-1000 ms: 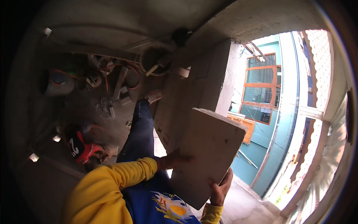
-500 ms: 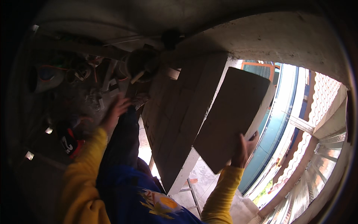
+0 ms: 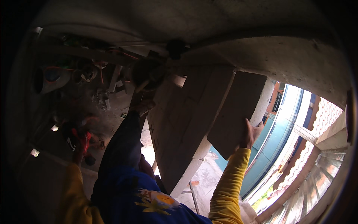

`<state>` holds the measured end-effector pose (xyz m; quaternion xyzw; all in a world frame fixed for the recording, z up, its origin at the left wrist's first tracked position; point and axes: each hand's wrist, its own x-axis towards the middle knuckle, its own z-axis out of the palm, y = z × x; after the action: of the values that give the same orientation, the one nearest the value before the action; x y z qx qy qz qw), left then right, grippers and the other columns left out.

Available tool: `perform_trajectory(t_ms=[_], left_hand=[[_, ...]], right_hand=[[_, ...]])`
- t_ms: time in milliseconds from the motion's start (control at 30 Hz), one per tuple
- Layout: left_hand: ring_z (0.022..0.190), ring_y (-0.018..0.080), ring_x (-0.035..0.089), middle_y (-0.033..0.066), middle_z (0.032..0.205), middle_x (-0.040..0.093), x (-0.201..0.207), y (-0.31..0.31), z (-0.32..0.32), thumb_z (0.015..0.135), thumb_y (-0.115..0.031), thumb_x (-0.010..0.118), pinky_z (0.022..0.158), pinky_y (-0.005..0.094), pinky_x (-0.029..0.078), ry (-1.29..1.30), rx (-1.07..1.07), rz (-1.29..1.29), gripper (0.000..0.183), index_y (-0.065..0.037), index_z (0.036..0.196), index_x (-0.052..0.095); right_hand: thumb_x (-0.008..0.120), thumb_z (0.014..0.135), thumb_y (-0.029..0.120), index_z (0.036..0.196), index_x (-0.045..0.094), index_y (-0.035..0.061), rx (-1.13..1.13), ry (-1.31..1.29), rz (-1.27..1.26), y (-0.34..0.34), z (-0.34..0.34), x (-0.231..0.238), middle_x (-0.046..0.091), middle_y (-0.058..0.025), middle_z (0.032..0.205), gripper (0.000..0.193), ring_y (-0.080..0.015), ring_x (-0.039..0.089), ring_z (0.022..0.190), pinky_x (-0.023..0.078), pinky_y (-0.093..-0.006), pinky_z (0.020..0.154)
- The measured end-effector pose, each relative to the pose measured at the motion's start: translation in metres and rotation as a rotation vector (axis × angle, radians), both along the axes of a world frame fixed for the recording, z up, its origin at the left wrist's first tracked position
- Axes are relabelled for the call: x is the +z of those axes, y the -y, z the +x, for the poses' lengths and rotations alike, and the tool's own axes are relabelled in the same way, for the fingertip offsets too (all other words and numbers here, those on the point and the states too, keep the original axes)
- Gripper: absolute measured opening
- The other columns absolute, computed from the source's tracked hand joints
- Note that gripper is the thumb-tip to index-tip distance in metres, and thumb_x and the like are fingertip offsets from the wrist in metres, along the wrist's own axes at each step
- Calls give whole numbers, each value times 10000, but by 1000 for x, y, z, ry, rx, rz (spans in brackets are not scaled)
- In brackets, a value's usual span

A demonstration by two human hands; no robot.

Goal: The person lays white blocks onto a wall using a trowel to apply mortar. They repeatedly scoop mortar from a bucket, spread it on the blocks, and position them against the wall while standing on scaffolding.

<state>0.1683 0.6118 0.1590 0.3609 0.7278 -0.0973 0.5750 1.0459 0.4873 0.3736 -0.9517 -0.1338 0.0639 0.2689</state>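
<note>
My right hand (image 3: 252, 133) grips the right edge of a large grey building block (image 3: 238, 108), the thumb on its dark face. The block stands against the end of a wall of similar blocks (image 3: 186, 123), close under the concrete beam above. My left hand (image 3: 79, 151) is lowered at the left, in the dark, over a black and red thing (image 3: 85, 138) that looks like a cap. Its fingers blend into the red and are hard to make out.
A bucket (image 3: 149, 72) stands beyond my leg. A pale round container (image 3: 56, 80) and clutter lie in the dark at left. Part of a ladder (image 3: 194, 198) shows below the wall. Past the opening at right are a blue-green surface (image 3: 257, 156) and corrugated sheets (image 3: 313, 186).
The block has moved in against the wall's end, closing the bright gap between them. My left hand has swung down and left, away from my leg. My right hand stays on the block.
</note>
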Motion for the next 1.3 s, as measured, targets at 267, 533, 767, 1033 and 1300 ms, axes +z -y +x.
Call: perform_trajectory(t_ms=[267, 533, 767, 1033, 1300], left_hand=[[1039, 166, 611, 32, 1187, 584, 5, 0, 29, 1007, -544, 691, 772, 358, 566, 41, 80, -66, 671, -170, 1529, 496], [1096, 137, 631, 14, 1231, 623, 4, -3, 61, 1045, -517, 640, 839, 357, 555, 34, 206, -97, 623, -181, 1548, 492], [1165, 149, 662, 11, 1336, 635, -17, -9, 60, 1028, -370, 674, 981, 369, 533, 221, 223, -134, 602, -200, 1563, 455], [1218, 174, 644, 5, 1428, 610, -30, -34, 95, 1001, -467, 685, 1031, 459, 487, 204, 144, -216, 659, -266, 1583, 449], [1193, 201, 634, 48, 1382, 607, -26, -57, 165, 1017, -566, 653, 1022, 466, 485, 233, -24, -102, 736, -200, 1610, 416]], right_hand=[[908, 758, 303, 1489, 414, -80, -32, 10, -60, -25, -3, -5, 553, -236, 1328, 961, -366, 586, 1212, 459, -456, 1102], [923, 751, 373, 1446, 469, -86, -19, -45, -100, -37, 6, 2, 584, -239, 1301, 948, -366, 596, 1198, 472, -462, 1081], [942, 721, 486, 1447, 500, -50, 37, 174, -262, -17, 25, -18, 600, -266, 1319, 1006, -418, 585, 1248, 462, -505, 1098], [924, 800, 502, 1361, 635, -48, 112, 406, -152, -8, -33, 37, 638, -222, 1321, 837, -372, 600, 1265, 496, -472, 1052], [828, 950, 158, 1192, 650, 5, -131, 86, 233, 112, -219, -48, 655, -62, 1052, 337, -189, 630, 982, 515, -344, 948]])
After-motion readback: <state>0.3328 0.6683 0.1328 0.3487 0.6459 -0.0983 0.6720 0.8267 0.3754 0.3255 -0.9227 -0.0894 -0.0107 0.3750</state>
